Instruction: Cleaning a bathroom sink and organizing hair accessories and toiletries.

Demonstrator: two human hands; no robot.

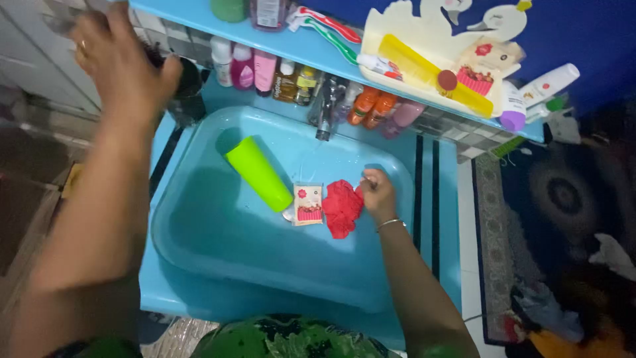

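My right hand (377, 194) is down in the light blue sink (218, 245), fingers pinched on a red scrubbing cloth (342, 207) that lies on the basin floor. Just left of the cloth sits a small white and pink sachet (307, 205), and a lime green tumbler (259, 173) lies on its side further left. My left hand (119, 63) is raised at the upper left, blurred, close to a dark cup (187, 93) on the sink's corner; whether it grips anything cannot be told. The metal tap (325, 109) stands at the back of the sink.
A blue shelf (199, 16) above the sink carries bottles, toothbrushes (328, 30), a yellow comb (430, 73) and a swan-shaped holder (424, 33). More bottles (265, 69) line the ledge under it. A patterned rug (556, 192) lies on the floor at right.
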